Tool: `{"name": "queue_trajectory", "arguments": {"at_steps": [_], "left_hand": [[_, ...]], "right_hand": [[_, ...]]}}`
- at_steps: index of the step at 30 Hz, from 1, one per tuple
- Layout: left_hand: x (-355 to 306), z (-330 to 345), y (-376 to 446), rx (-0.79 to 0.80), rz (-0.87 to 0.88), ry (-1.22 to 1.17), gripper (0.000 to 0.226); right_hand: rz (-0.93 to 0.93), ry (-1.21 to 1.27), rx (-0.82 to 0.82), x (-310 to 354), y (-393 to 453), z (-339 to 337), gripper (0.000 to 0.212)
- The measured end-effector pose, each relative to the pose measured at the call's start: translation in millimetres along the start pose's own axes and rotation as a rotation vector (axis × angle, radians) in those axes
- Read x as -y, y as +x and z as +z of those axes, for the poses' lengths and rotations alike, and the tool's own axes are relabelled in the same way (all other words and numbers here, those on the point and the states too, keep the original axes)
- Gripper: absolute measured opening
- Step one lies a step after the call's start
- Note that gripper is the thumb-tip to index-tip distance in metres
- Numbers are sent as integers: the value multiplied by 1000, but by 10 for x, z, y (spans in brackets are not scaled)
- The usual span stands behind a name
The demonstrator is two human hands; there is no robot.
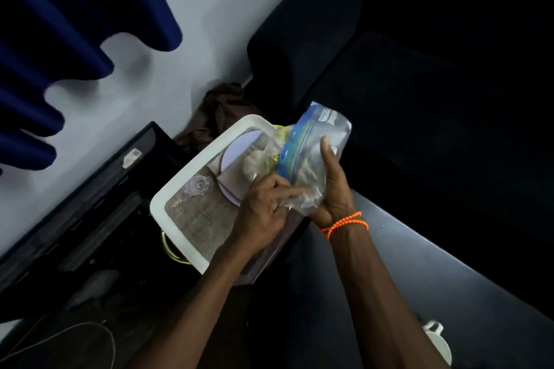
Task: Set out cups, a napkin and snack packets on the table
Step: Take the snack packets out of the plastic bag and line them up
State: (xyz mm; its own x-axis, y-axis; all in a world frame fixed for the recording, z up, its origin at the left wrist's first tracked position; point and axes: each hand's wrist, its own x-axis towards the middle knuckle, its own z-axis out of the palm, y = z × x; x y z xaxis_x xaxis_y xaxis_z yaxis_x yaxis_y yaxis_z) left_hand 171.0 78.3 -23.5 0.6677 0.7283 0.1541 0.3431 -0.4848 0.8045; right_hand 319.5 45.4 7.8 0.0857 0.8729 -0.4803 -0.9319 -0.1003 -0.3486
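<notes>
I hold a clear plastic zip bag with a blue strip above a white tray. My right hand, with an orange bead bracelet at the wrist, grips the bag from the right with the thumb up. My left hand pinches the bag's crumpled lower end. Something pale and lumpy shows inside the bag. On the tray lie a pale round plate, a clear glass item and a yellowish packet, partly hidden by the bag. A white cup stands at the lower right.
The tray rests on a dark low surface with a gold handle showing under it. A dark sofa fills the right. A black frame leans along the white wall, with blue curtains above. A brown cloth lies behind the tray.
</notes>
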Motion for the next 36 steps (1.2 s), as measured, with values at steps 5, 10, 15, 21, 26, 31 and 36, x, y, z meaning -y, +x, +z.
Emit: {"name": "queue_trajectory", "arguments": {"at_steps": [5,10,15,21,26,31,36], "left_hand": [[-323,9,-82,304,-173,-254,37],[-610,272,-107,-126,-415,-310,20],[-666,894,-185,193,-708,-399,18],[-721,1414,-556,380,-900,-460,9],[-968,1579,-580,494,-744,-373,25],[-1243,1560,-528,387,-622,-172,21],[-1359,1209,-371,-88,-540,-76,23]], "right_hand": [[-26,-102,-152,118,-488,-435,60],[-222,-316,-360,74,-1129,-931,39],[-194,-391,-377,-197,-1518,-1433,42],[-207,-640,-645,-327,-1633,-1652,61],[-427,-820,-816,-259,-1704,-1549,70],[-402,-803,-873,-119,-1792,-1414,23],[-470,-922,-1040,72,-1924,-1361,9]]}}
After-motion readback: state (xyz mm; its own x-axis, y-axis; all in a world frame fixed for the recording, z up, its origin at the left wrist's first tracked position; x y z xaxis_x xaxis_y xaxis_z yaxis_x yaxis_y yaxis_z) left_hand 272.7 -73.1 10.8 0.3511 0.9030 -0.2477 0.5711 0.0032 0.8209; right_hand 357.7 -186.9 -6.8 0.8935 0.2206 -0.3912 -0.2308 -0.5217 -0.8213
